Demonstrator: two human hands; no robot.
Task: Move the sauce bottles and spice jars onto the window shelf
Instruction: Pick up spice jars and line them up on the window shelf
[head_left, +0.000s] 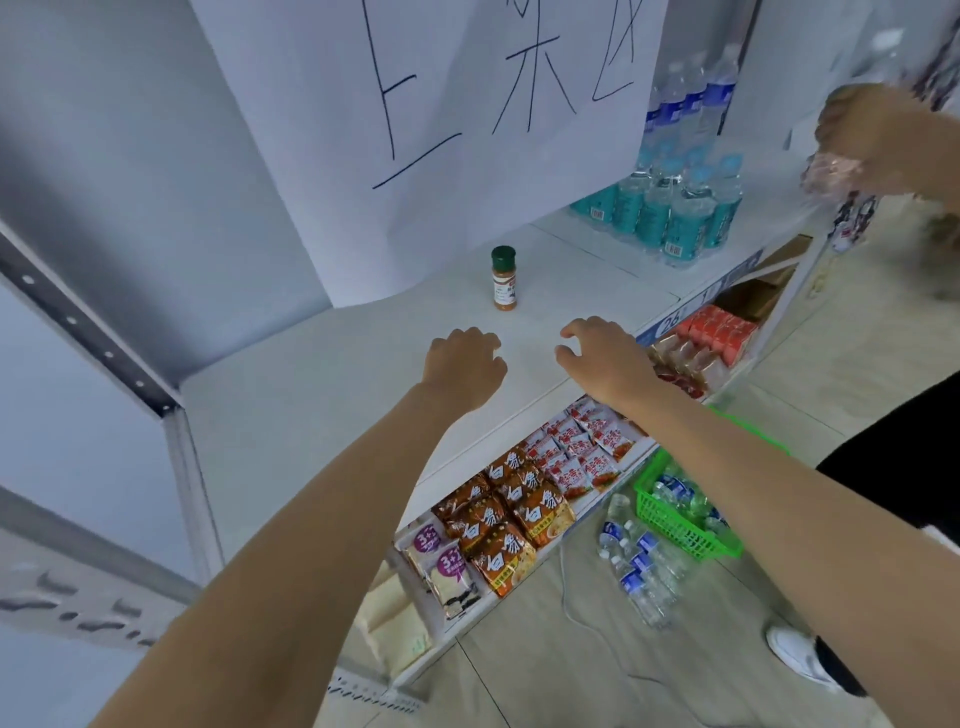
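Note:
A small spice jar (503, 278) with a green cap and orange powder stands upright on the white shelf (322, 384), below a big paper sign. My left hand (464, 364) hovers over the shelf in front of the jar, fingers loosely curled, holding nothing. My right hand (602, 356) is beside it to the right, fingers spread and curved, also holding nothing. Both hands are a short way in front of the jar and apart from it.
Packs of water bottles (675, 218) fill the shelf's right end. Noodle packets (498, 525) lie on the lower shelf. A green basket (670, 519) and loose water bottles (639, 566) sit on the floor. Another person's arm (883, 140) reaches in at top right.

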